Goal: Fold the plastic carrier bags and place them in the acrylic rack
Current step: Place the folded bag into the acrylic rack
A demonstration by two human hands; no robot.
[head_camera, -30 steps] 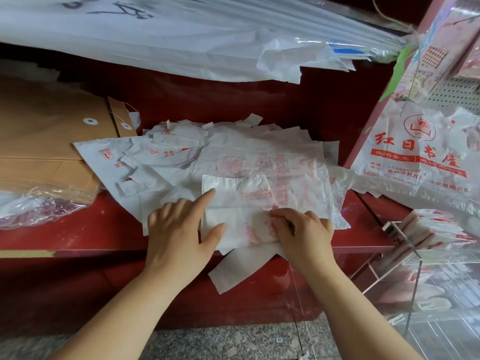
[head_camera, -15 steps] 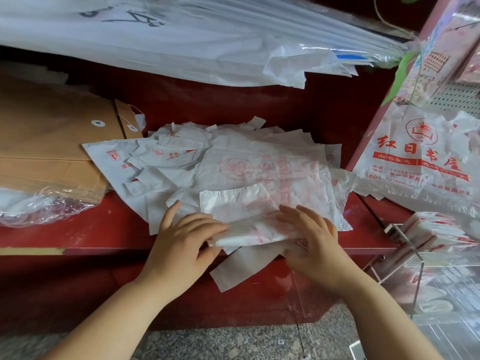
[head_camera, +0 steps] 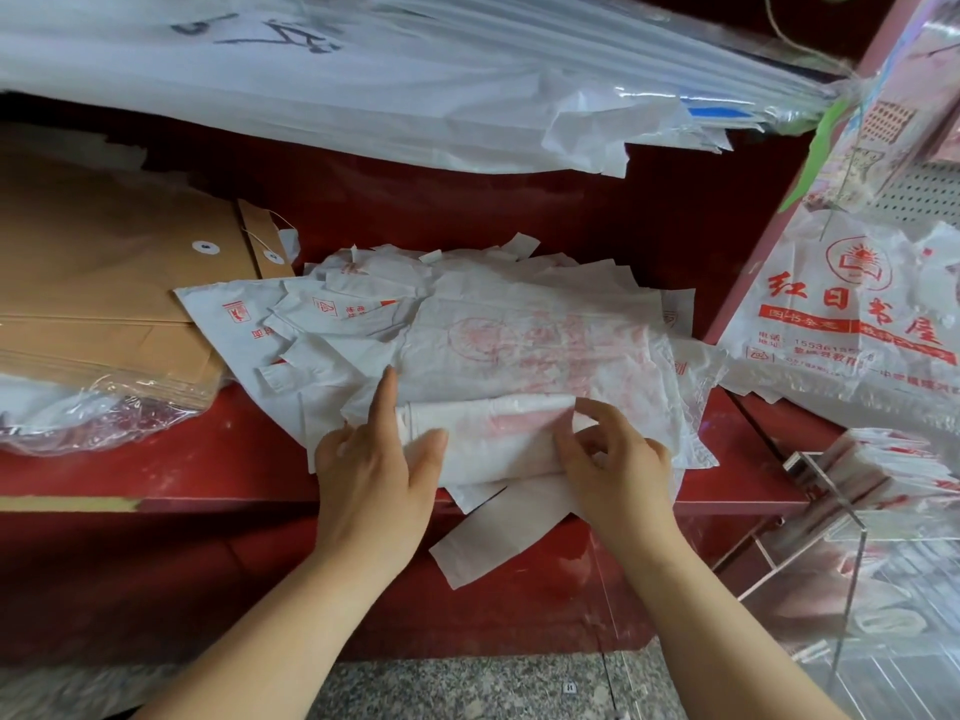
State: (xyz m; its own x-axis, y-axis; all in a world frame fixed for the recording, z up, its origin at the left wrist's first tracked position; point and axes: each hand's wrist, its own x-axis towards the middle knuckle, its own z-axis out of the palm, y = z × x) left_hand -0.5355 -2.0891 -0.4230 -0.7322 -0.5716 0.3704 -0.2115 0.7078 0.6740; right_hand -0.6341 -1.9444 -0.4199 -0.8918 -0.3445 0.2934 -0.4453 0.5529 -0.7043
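Carrier bags show red print, one reading 红日书屋.

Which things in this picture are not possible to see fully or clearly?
All in the head view:
- Folded bag: both ends are covered by the left hand and the right hand; the number of folds is unclear.
- Pile of bags: the lower bags are hidden by the upper ones.
- Acrylic rack: cut off by the right edge; its contents are blurred.
- Hanging bag: the small print is too small to read.
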